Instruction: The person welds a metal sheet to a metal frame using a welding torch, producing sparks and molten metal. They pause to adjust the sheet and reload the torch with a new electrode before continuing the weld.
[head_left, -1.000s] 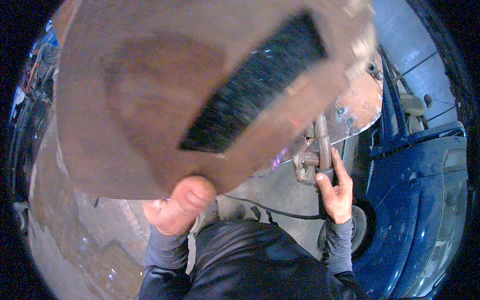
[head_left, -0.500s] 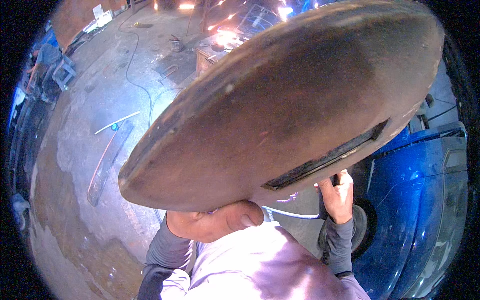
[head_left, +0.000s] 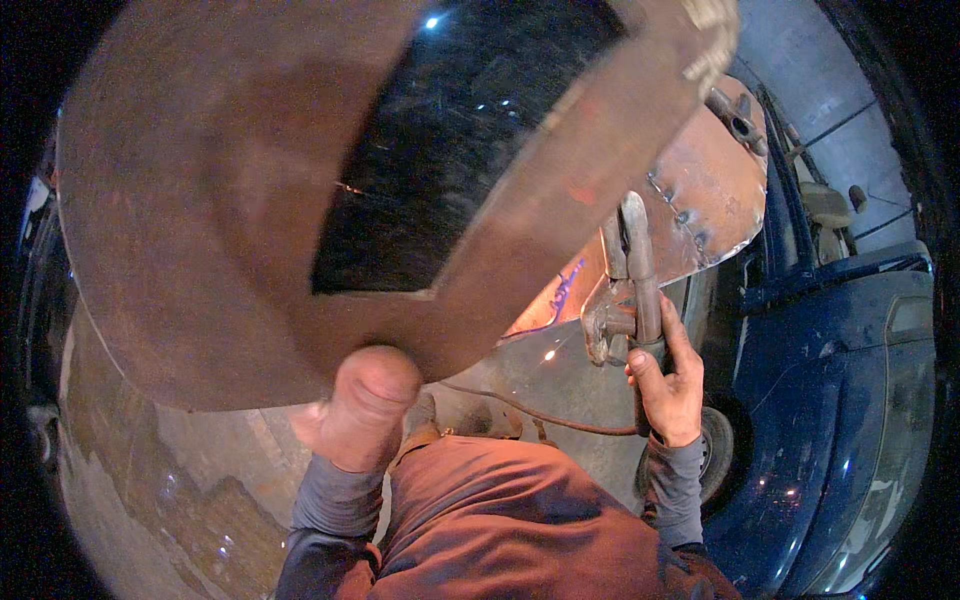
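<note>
A brown hand-held welding shield (head_left: 230, 200) fills the upper left, its dark viewing window (head_left: 450, 130) turned toward me. My left hand (head_left: 368, 405) is closed at the shield's lower edge; the grip itself is hidden behind the fingers. To the right, my right hand (head_left: 672, 390) is wrapped round the handle of an electrode holder (head_left: 645, 275), whose metal jaws point up and away. Beyond it lies a metal plate (head_left: 715, 175) with several weld spots and a purple mark, partly covered by the shield. I cannot make out a rod in the jaws.
A blue vehicle (head_left: 800, 410) with a wheel (head_left: 715, 450) stands close on my right. A brown cable (head_left: 540, 415) runs across in front of me to the electrode holder. Wet patches mark the floor (head_left: 180, 490) at the lower left.
The shield has swung left and turned, so its window now faces me and the plate and electrode holder show. Bright blue-white light has given way to dimmer orange. The right hand has barely moved.
</note>
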